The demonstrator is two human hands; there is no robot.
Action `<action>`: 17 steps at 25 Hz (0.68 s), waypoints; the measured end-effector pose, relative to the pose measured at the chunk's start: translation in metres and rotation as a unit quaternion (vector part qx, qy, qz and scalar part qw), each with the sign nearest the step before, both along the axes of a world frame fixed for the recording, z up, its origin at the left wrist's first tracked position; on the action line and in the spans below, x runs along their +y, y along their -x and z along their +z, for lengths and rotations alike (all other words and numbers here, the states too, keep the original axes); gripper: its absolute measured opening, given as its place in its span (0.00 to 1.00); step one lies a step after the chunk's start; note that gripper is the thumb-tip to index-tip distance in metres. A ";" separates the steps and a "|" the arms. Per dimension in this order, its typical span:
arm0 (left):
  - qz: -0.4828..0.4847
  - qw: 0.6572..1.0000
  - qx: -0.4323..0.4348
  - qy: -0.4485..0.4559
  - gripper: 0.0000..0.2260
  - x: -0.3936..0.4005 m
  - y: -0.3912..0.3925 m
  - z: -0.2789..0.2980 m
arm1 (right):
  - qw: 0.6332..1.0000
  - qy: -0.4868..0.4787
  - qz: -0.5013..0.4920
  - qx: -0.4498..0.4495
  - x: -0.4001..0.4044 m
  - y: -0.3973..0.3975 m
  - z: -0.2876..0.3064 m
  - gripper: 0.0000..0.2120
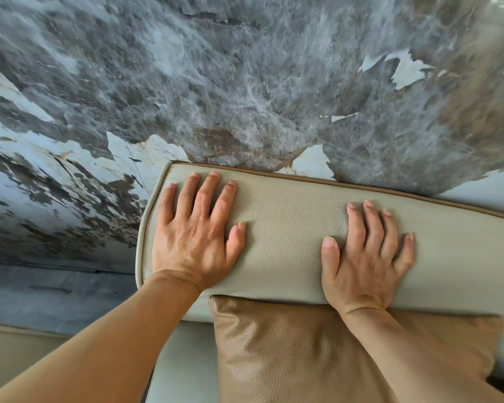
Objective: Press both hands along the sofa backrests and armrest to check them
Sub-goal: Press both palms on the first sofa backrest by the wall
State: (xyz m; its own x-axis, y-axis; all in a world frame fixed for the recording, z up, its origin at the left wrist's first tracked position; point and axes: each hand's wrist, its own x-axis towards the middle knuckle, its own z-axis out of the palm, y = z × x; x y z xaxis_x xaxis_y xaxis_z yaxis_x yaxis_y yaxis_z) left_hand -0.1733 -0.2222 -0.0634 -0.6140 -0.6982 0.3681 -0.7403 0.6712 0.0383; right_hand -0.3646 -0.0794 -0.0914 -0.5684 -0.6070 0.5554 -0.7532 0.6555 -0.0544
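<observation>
Head view: left hand (pixel 194 237) and right hand (pixel 365 261) lie flat, fingers spread, on the cream pebbled-leather sofa backrest (pixel 288 216), behind a tan leather cushion (pixel 288 353).

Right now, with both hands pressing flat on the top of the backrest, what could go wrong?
1. The left hand lies near the rounded end of the backrest; it might slide off that edge.
2. The right forearm crosses the tan cushion, so moving sideways may drag or tip it.
3. The right hand could brush the peeling wall.

The backrest (pixel 288 228) runs off the right edge. A brown pillow (pixel 303 359) hides its lower front and is cut off below.
</observation>
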 end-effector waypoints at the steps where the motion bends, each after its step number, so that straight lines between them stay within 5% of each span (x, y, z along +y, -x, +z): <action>1: 0.004 1.000 0.001 -0.005 0.28 0.002 -0.001 -0.002 | 1.000 0.006 0.003 -0.006 0.001 -0.002 0.000 0.30; 11: -0.052 0.986 -0.015 -0.155 0.29 0.005 -0.038 0.033 | 0.968 -0.169 0.002 -0.183 0.027 -0.033 0.050 0.34; 17: -0.051 0.974 -0.140 -0.169 0.28 0.035 -0.109 0.083 | 0.945 -0.239 -0.006 -0.221 0.074 -0.119 0.110 0.31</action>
State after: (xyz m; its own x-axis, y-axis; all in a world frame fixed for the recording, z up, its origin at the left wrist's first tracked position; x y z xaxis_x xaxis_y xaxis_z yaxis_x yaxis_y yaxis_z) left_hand -0.0646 -0.1870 0.0195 -0.7303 -0.6801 -0.0643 -0.6831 0.7263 0.0768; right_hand -0.2460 -0.0058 0.0187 -0.6899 -0.7200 -0.0747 -0.7179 0.6938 -0.0573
